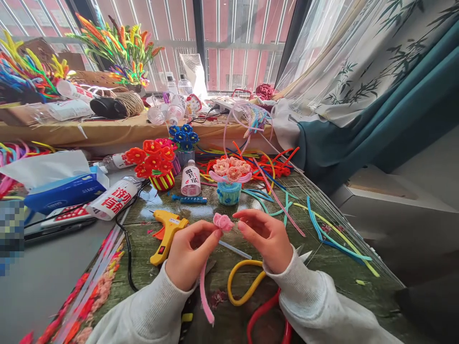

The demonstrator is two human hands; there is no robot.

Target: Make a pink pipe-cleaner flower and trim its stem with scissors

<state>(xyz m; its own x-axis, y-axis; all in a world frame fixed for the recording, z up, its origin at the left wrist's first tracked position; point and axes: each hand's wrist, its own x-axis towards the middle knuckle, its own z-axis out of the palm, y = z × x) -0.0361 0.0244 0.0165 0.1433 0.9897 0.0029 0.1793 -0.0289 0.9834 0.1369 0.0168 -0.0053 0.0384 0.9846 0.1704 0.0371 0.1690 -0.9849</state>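
A small pink pipe-cleaner flower [223, 222] is pinched between the thumb and index finger of my left hand [191, 251]. A pink pipe-cleaner tail [204, 294] hangs down below that hand. My right hand [267, 239] is just right of the flower, its thumb and fingertips slightly apart and nothing clearly visible between them. Left of my left hand lies a yellow hot glue gun [167, 234]. A clear glue stick [234, 250] is behind the hands, and scissor blades [304, 255] show beside my right wrist. Ahead stands a turquoise pot of pink flowers [229, 191].
Red flowers in a striped pot [161, 181], blue flowers [183, 138] and a labelled bottle [191, 179] stand toward the back. Loose pipe cleaners [333, 234] lie at right. A yellow cord loop [231, 286] and red cord [256, 315] are near me. A tissue box [64, 188] sits left.
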